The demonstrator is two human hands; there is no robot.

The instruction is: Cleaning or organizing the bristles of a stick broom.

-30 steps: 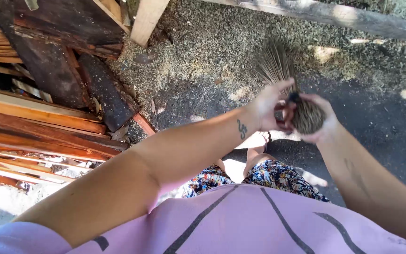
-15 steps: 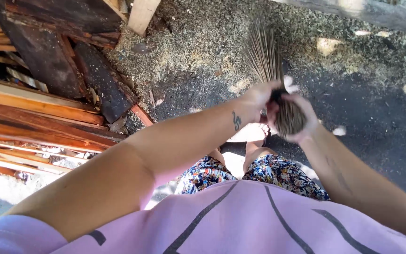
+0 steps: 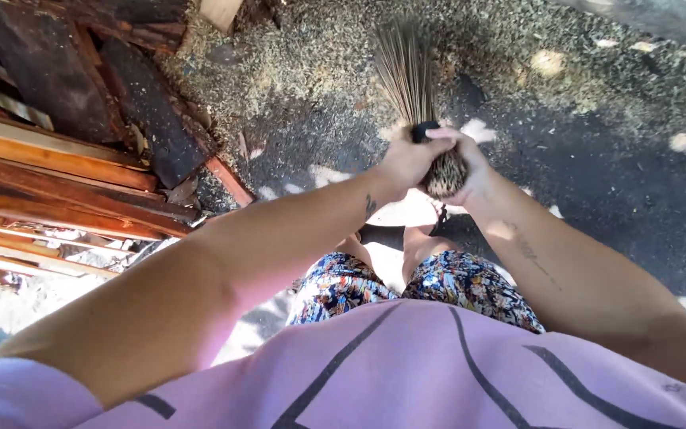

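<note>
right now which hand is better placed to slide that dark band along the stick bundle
Left, likely. The left hand has its fingers right on the dark band, where the stick bundle narrows. The right hand cups the bundle's cut end underneath, so it suits steadying.

Both hands have raised the stick broom (image 3: 414, 87) up and leftward
</note>
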